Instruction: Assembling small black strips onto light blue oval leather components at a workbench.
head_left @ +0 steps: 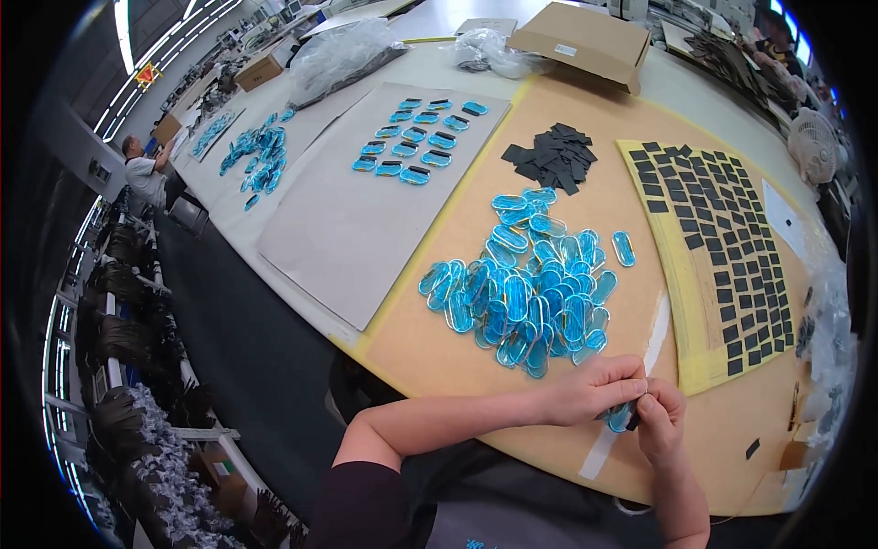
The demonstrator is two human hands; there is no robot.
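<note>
Close to the table's near edge, my left hand point(599, 388) and my right hand point(660, 423) meet with bent, closed fingers. Between them is a blue oval piece point(620, 418) with a pale rim, partly covered by the fingers. A small dark patch point(633, 423) shows at its edge under my right fingers. Just beyond my hands lies a heap of similar blue oval pieces point(517, 297), with one loose oval point(623, 248) to its right. Behind the heap is a pile of black rectangular patches point(556, 156).
At right, a yellow board point(700, 357) carries rows of black patches. A grey sheet point(366, 247) on the left holds ovals with black strips. Farther back are more ovals point(261, 151), a cardboard box point(585, 41) and plastic bags point(338, 59). A person point(146, 174) sits far left.
</note>
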